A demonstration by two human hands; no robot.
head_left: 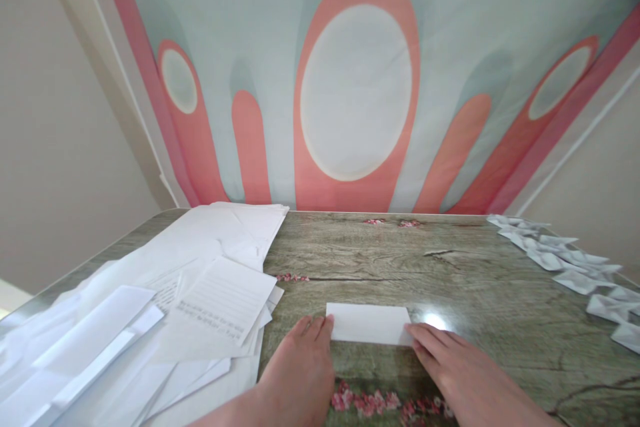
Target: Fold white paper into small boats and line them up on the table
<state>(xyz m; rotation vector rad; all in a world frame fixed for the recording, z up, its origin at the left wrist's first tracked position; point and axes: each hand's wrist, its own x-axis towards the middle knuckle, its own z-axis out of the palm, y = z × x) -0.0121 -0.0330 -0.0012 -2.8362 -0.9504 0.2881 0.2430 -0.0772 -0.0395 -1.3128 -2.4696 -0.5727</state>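
A small white rectangle of paper (370, 324), apparently folded, lies on the table in front of me, its long side running left to right. My left hand (306, 367) grips its left end, fingers close together and the thumb hidden. At the opposite end, my right hand (447, 363) has its fingertips on the lower right corner, fingers pressed together. I see no writing on this paper.
Loose white sheets and strips (125, 333), some with printed lines, pile up on the left of the wood-patterned table (340, 253). Several folded white paper pieces (570, 260) line the right edge. A patterned cloth or panel (357, 197) rises behind the table's far edge.
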